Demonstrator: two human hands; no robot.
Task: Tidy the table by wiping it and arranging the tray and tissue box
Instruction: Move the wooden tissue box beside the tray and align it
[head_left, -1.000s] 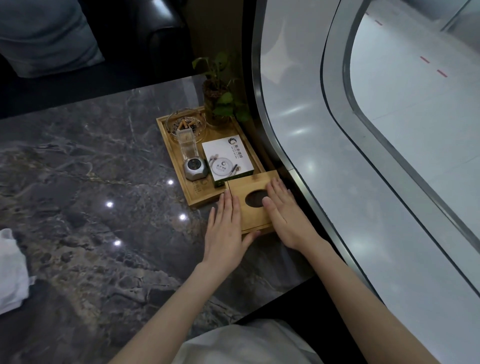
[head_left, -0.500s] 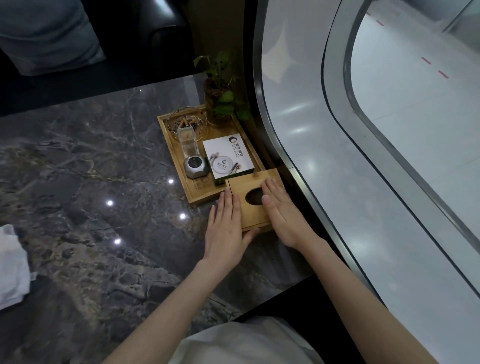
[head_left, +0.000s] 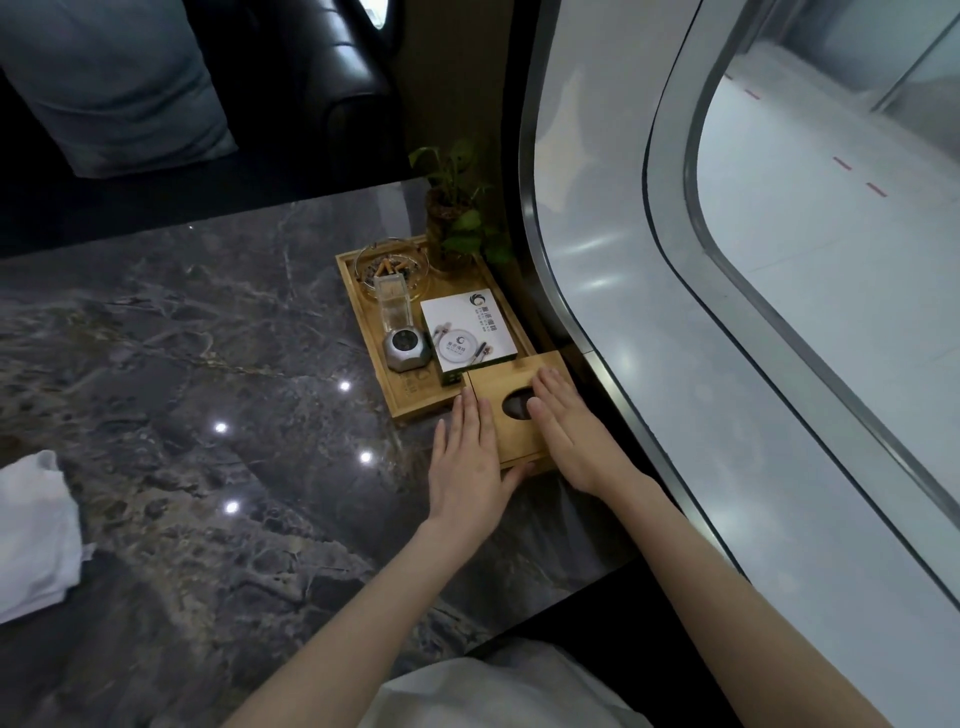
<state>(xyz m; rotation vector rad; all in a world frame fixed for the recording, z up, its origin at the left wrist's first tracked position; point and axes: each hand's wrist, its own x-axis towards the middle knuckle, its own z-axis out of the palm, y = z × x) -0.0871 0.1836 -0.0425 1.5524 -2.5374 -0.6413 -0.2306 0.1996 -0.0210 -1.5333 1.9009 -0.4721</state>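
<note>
Squaring tissue box (head_left: 519, 415) against tray (head_left: 415, 402); both hands, left (head_left: 467, 467) and right (head_left: 571, 431), flat, fingers extended, gripping nothing; apparently flush; next, release without shifting it.

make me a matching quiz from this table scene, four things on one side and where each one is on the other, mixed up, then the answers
Things:
1. ashtray
2. white cloth
3. wooden tissue box
4. potted plant

Places:
A. at the table's left edge, away from the tray
B. far left corner of the tray
C. between the left hand and right hand, against the tray's near end
D. far right corner of the tray, next to the railing

Pairs: 1-B, 2-A, 3-C, 4-D
</note>
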